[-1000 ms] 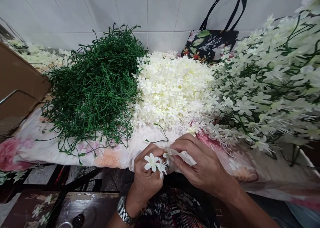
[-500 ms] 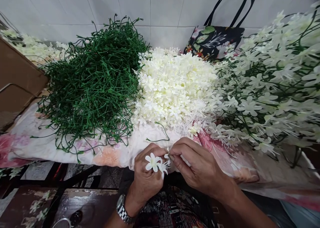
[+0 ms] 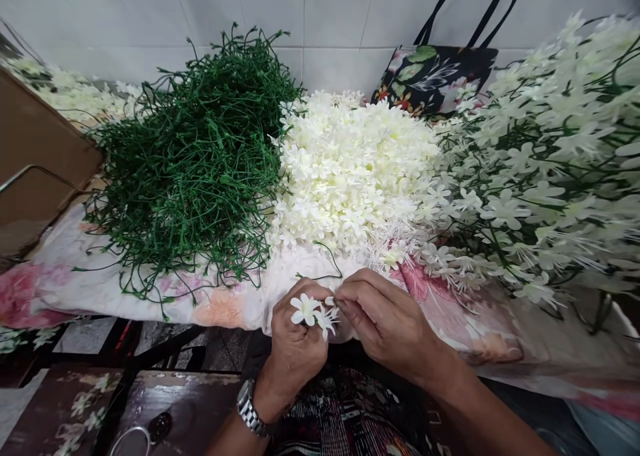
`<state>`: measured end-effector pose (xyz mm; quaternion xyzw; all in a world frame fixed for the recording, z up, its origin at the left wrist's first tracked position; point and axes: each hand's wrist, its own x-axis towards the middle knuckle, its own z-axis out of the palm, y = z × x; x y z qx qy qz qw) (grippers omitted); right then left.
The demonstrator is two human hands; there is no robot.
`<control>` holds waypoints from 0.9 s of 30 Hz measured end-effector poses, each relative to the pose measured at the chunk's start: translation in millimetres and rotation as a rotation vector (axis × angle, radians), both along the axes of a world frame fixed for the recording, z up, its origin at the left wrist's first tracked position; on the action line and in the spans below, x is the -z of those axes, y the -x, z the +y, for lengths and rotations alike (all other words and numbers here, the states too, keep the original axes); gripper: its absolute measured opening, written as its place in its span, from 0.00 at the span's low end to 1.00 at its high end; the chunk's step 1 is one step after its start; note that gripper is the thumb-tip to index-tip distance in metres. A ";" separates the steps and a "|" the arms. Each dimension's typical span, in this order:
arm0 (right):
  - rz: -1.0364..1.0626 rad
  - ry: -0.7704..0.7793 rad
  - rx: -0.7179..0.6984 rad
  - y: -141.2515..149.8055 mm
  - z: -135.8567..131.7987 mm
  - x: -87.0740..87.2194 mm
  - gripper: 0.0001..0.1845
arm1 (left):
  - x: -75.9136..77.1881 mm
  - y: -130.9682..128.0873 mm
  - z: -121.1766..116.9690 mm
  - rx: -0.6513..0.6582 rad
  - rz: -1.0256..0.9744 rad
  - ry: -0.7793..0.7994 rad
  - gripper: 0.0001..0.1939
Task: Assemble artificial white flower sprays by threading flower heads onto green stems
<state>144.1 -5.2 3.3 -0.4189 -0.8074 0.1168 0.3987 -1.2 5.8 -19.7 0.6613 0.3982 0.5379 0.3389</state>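
Basically, the left hand (image 3: 299, 349) is curled around a few white five-petalled fake-looking flowers (image 3: 305, 309) poking out by its thumb, close to the front edge of the pink-and-orange floral cloth (image 3: 220, 308). Right hand (image 3: 387, 319) is pinching a small white bloom (image 3: 329, 301) just beside them, though its fingers hide most of that. One thin green stem (image 3: 334, 259) lies just beyond both hands, between them and a mound of creamy white blossoms (image 3: 350, 169).
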 end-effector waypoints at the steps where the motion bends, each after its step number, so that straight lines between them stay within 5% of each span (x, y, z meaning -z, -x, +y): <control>1: 0.023 0.002 0.004 -1.8 -1.9 -3.2 0.06 | -1.0 -0.2 -0.5 -0.027 -0.050 0.052 0.10; 8: 0.111 0.001 0.025 4.9 -14.9 -4.3 0.08 | 1.3 -9.3 -12.6 -0.154 -0.452 0.491 0.05; 21: 0.217 -0.053 -0.030 8.0 -7.5 -2.4 0.09 | -15.8 -16.9 -16.1 -0.118 -0.803 0.728 0.13; 27: 0.229 -0.045 -0.023 14.2 -5.0 -5.2 0.08 | -16.5 -13.1 -12.7 -0.232 -0.836 0.774 0.16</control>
